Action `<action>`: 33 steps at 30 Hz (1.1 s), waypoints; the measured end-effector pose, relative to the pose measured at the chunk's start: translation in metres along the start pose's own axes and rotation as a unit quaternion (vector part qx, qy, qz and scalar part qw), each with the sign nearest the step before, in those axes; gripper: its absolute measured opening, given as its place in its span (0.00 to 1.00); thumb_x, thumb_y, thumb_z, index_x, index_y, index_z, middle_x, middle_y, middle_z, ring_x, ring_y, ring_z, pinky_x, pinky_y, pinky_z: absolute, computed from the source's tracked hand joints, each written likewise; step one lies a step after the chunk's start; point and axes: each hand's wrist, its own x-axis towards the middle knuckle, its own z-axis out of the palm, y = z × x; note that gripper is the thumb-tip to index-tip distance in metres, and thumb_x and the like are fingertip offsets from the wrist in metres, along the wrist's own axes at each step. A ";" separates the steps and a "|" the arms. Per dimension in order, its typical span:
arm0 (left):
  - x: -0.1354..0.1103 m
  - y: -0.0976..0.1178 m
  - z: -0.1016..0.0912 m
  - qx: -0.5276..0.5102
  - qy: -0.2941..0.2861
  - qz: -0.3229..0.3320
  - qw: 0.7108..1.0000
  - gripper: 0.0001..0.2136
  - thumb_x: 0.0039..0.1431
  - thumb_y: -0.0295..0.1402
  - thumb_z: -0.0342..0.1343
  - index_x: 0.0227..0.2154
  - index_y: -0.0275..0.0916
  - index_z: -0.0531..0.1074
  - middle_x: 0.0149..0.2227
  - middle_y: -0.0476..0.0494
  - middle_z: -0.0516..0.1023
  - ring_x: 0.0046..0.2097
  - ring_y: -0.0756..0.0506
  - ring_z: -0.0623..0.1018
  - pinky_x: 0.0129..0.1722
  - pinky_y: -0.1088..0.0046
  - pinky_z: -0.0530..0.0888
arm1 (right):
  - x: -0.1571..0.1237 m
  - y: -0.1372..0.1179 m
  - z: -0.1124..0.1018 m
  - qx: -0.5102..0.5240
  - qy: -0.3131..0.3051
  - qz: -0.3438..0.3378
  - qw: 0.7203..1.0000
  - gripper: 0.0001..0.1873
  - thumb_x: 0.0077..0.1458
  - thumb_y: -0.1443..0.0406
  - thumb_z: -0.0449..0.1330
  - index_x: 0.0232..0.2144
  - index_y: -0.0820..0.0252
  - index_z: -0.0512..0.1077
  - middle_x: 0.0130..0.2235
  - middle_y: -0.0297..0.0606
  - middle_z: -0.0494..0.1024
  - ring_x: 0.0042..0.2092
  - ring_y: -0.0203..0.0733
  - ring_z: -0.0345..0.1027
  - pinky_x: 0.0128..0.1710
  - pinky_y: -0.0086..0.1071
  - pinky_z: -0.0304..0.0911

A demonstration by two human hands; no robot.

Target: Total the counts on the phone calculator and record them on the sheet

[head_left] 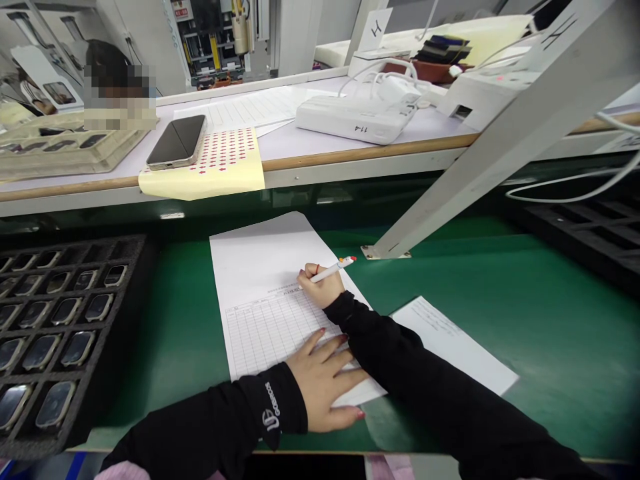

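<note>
My right hand (324, 287) grips a white pen (331, 270) with a red tip at its upper end. The pen's lower end is at the printed heading of a paper form (260, 260), though I cannot tell whether it touches. Ruled rows and columns cover the form's near half, while its far half is mostly blank. Spread flat across the near part of the form, my left hand (326, 383) holds nothing. A second paper (450, 340) with a few lines of writing lies partly under my right sleeve.
On the left, a black foam tray (117, 320) holds several watch-like devices. Another dark tray (590, 233) sits at right. A slanted metal post (450, 180) stands on the green mat (550, 320). The raised shelf bears a phone (179, 141), a yellow sticker sheet (227, 177) and a white power strip (350, 119).
</note>
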 end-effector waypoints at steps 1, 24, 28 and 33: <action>0.000 0.000 0.000 0.000 0.001 0.000 1.000 0.27 0.61 0.50 0.44 0.58 0.42 0.61 0.59 0.42 0.65 0.64 0.37 0.57 0.64 0.52 0.47 | 0.000 0.000 0.000 -0.001 0.000 -0.002 1.000 0.18 0.44 0.62 0.52 0.14 0.55 0.45 0.16 0.26 0.46 0.20 0.30 0.41 0.21 0.29 0.45; -0.001 0.001 -0.002 0.026 -0.020 -0.003 0.999 0.28 0.61 0.51 0.42 0.61 0.43 0.58 0.64 0.43 0.59 0.65 0.37 0.56 0.63 0.51 0.48 | 0.001 0.013 -0.016 -0.007 0.033 0.024 0.999 0.19 0.48 0.62 0.54 0.14 0.55 0.48 0.15 0.26 0.50 0.21 0.32 0.48 0.23 0.29 0.49; -0.002 0.001 -0.002 0.018 -0.011 -0.003 1.000 0.28 0.62 0.50 0.41 0.61 0.43 0.58 0.64 0.43 0.58 0.65 0.38 0.55 0.64 0.52 0.45 | 0.001 0.014 -0.016 0.007 0.020 0.025 0.999 0.19 0.48 0.61 0.54 0.14 0.56 0.49 0.15 0.26 0.51 0.21 0.32 0.49 0.24 0.29 0.50; -0.002 0.001 -0.002 0.012 -0.009 -0.003 1.000 0.27 0.62 0.50 0.41 0.60 0.43 0.58 0.63 0.43 0.59 0.65 0.38 0.55 0.63 0.52 0.47 | 0.002 0.016 -0.016 0.021 0.004 0.022 1.000 0.20 0.49 0.60 0.55 0.14 0.56 0.49 0.15 0.26 0.51 0.21 0.32 0.49 0.24 0.29 0.51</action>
